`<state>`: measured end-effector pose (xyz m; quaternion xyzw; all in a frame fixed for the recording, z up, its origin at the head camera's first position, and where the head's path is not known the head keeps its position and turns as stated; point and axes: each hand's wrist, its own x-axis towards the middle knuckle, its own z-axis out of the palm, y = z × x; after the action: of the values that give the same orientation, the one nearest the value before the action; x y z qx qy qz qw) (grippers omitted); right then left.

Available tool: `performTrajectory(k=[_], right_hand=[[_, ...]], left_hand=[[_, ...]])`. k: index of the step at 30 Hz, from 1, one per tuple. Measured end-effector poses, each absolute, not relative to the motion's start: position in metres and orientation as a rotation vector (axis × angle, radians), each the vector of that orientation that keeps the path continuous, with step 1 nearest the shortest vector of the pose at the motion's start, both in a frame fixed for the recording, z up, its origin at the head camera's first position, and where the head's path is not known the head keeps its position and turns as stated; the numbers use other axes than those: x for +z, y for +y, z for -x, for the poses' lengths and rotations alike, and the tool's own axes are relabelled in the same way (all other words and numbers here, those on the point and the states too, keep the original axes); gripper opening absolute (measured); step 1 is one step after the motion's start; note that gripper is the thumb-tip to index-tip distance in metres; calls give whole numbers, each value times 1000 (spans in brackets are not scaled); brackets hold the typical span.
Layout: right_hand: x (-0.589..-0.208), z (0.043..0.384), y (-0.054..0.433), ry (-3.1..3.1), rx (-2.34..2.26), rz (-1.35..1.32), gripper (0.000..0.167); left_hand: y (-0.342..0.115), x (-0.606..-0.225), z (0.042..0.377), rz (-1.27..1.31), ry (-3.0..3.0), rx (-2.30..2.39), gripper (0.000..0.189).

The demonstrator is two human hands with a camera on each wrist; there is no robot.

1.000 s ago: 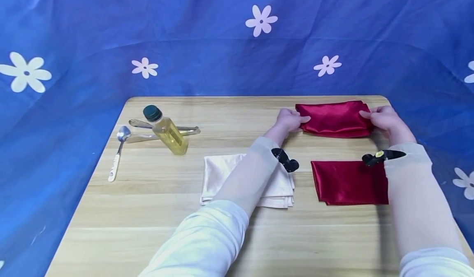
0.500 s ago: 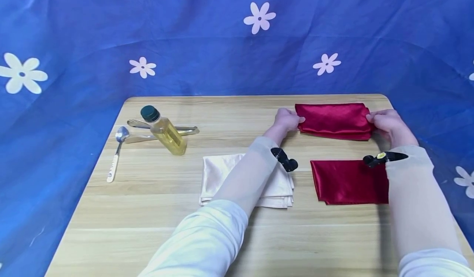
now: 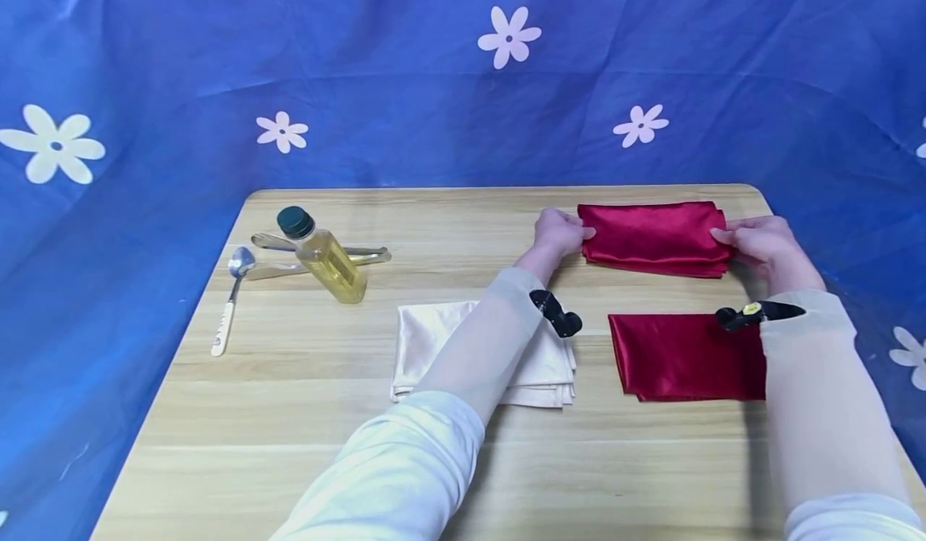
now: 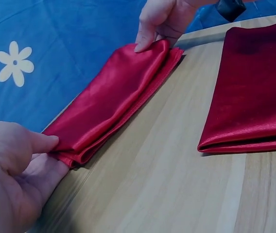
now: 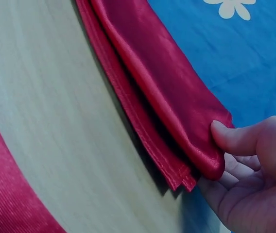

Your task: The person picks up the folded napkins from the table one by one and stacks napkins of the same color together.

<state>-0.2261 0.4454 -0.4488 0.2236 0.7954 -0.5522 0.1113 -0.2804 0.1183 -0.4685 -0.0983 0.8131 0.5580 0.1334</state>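
Observation:
A folded red satin cloth (image 3: pixel 654 235) lies near the table's back right edge, its layers stacked in a flat strip. My left hand (image 3: pixel 559 233) pinches its left end, thumb on top and fingers beneath, as the left wrist view shows at the left hand (image 4: pixel 16 170). At the other end my right hand (image 3: pixel 765 243) pinches the cloth the same way; in the right wrist view the right hand (image 5: pixel 259 170) has its thumb on the upper layer. A second folded red cloth (image 3: pixel 680 356) lies nearer, partly covered by my right wrist.
A folded white cloth (image 3: pixel 434 336) lies under my left forearm. Farther left stand a bottle (image 3: pixel 331 268) of yellow liquid with a dark green cap, metal tongs (image 3: pixel 275 270) behind it, and a spoon (image 3: pixel 229 316) with a white handle. A blue flowered curtain (image 3: pixel 434 123) hangs behind the table.
The held red cloth has been straightened a little and its front edge lies flatter. My right hand has shifted slightly right and re-gripped its end; my left hand has moved slightly left.

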Motion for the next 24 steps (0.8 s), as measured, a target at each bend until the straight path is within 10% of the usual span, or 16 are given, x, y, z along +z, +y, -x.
performTrajectory(k=[5, 24], right_hand=[[-446, 222, 451, 2362, -1531, -640, 71], [-450, 216, 453, 2344, -1560, -663, 62]], left_hand=[[118, -471, 283, 307, 2289, 1685, 22], [108, -469, 281, 252, 2345, 1669, 19]])
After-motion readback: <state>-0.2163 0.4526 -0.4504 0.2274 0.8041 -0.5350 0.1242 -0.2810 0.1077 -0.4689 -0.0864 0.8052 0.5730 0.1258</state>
